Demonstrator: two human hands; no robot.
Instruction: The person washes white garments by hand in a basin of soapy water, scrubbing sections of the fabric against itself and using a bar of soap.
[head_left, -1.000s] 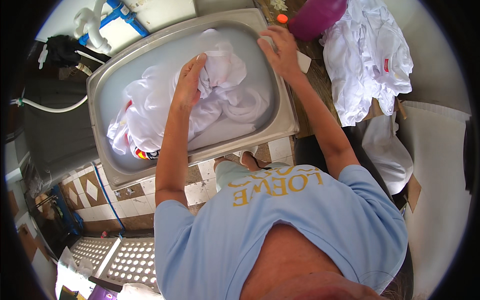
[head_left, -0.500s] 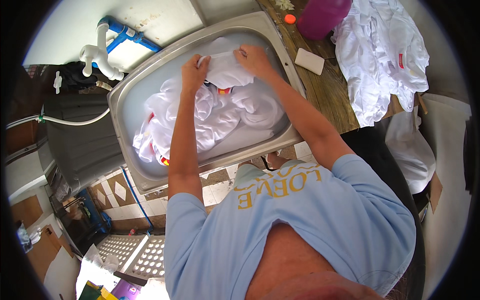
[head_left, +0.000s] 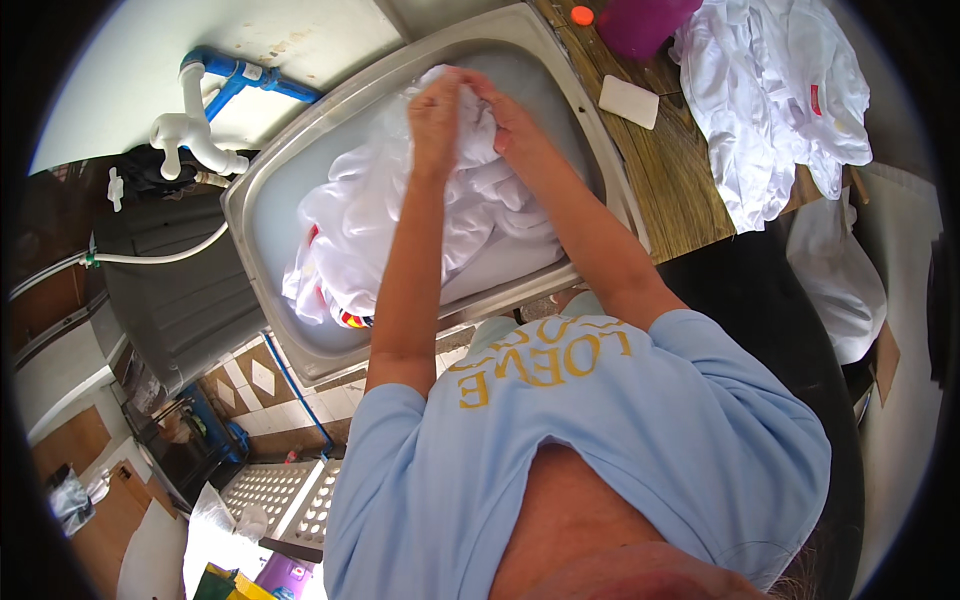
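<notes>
Steel basin [head_left: 590, 125], largest item, long axis slanting from lower left to upper right, cloudy water inside; wooden counter [head_left: 665, 190] along its right side, heap of white garments [head_left: 765, 110] on the counter, hanging over its near edge, well apart from both hands.

White cloth [head_left: 370, 220] lies bunched in the basin, partly under water; its long axis runs roughly with the basin's, lower left to upper right; bulk of it sits to the left of and nearer the body than the hands, partly behind the left forearm [head_left: 405, 265]; left hand is the nearer one to that bulk.

Left hand [head_left: 435, 120] and right hand [head_left: 512, 125] are together over the basin's upper right part, fingertips meeting or nearly so at the far side; raised fold [head_left: 478, 125] of the same cloth sits between them, directly right of the left hand, left of the right palm; left fingers look curled tight on cloth; right hand is arched over the fold, fingers reaching toward the left; blurred, cannot tell if it pinches.

Purple container [head_left: 645, 25] on the counter, cut by the view's edge; white bar [head_left: 629, 101] right of the right hand, across the rim; orange cap [head_left: 582, 16] smallest, beside the container.
</notes>
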